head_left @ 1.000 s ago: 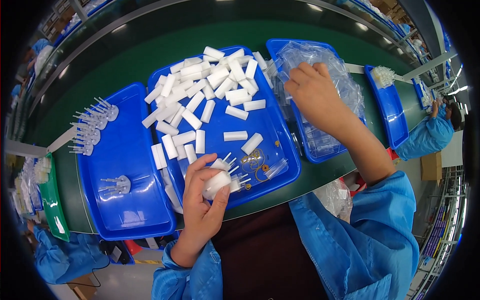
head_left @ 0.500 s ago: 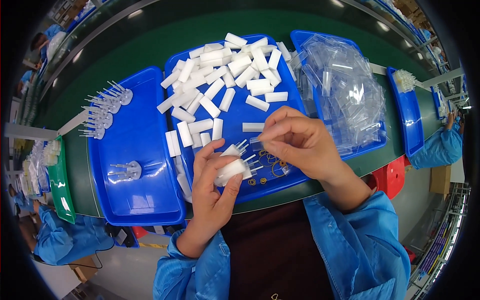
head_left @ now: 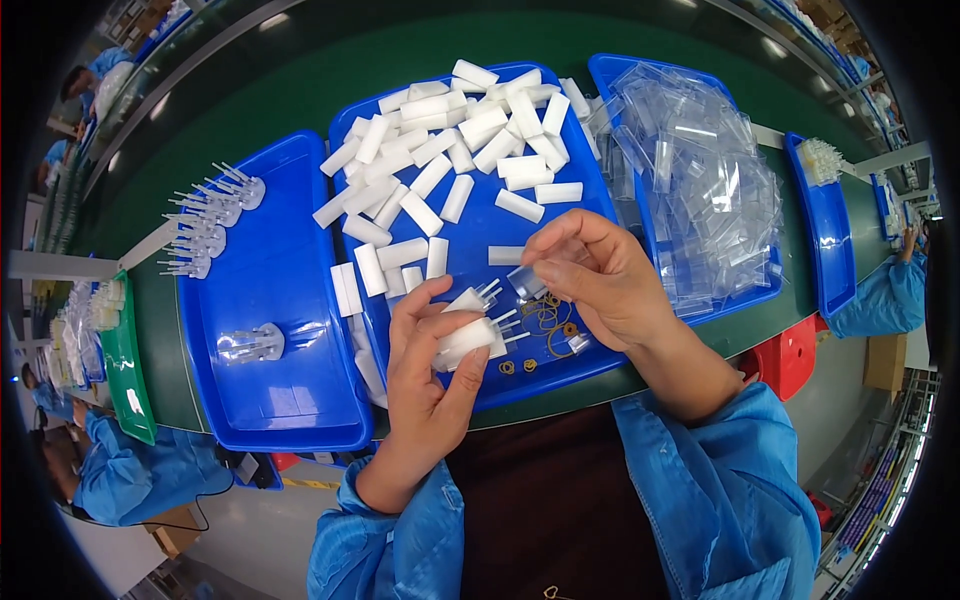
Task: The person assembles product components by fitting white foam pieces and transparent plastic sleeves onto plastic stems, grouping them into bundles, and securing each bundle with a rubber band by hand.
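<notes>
My left hand (head_left: 425, 375) is closed around white foam blocks (head_left: 462, 342), from which thin clear prongs (head_left: 512, 328) stick out to the right. Between thumb and fingertips, my right hand (head_left: 610, 290) pinches a small clear plastic piece (head_left: 525, 284), held just right of the prongs and apart from them. Both hands are over the near part of a middle blue tray (head_left: 470, 235). Loose white foam blocks (head_left: 430, 178) are heaped in its far part. Tan rubber bands (head_left: 543, 316) lie in it below my right hand.
In a blue tray (head_left: 290, 405) at left stand several clear pronged pieces (head_left: 200, 240), plus a nearer one (head_left: 255, 343). A right-hand blue tray (head_left: 700, 312) holds a heap of clear plastic sleeves (head_left: 690, 190). A green tray (head_left: 130, 380) and red stool (head_left: 785, 365) flank the bench; co-workers sit at both sides.
My right hand has shifted slightly, and the clear piece in it is turned and shows more of its surface. My left hand keeps its hold on the foam blocks.
</notes>
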The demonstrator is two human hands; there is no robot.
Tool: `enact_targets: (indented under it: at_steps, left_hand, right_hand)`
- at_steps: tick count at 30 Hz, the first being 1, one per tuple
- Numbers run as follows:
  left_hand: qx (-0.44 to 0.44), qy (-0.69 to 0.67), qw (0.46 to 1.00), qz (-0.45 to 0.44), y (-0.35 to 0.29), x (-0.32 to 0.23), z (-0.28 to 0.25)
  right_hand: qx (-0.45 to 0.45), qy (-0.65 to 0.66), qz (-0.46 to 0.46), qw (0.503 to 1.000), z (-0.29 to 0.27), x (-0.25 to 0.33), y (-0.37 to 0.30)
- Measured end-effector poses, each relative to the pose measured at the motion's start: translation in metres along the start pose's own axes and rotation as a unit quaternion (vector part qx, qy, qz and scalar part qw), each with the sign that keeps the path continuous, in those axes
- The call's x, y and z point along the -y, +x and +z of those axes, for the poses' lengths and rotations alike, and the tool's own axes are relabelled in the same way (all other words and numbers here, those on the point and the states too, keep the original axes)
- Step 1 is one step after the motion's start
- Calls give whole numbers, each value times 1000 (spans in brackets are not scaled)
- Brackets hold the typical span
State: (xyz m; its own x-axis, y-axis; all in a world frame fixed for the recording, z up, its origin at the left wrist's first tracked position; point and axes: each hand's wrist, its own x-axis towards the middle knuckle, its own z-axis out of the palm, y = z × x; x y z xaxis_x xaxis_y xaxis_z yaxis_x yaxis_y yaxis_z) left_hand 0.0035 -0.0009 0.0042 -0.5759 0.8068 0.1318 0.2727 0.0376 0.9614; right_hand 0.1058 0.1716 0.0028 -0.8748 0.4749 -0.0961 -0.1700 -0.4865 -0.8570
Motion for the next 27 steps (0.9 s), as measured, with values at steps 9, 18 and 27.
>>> enact_targets:
  at_steps: [9, 18, 27]
  left_hand:
    - [0, -2, 1000, -8, 0, 1, 2]
    - [4, 6, 1000, -9, 1, 2, 2]
    - [1, 22, 1000, -2, 1, 1, 5]
  right_hand:
    - [63, 9, 9, 998, -4, -3, 0]
    - [57, -38, -21, 997, 3, -7, -3]
    - [36, -49, 19, 998, 6, -7, -7]
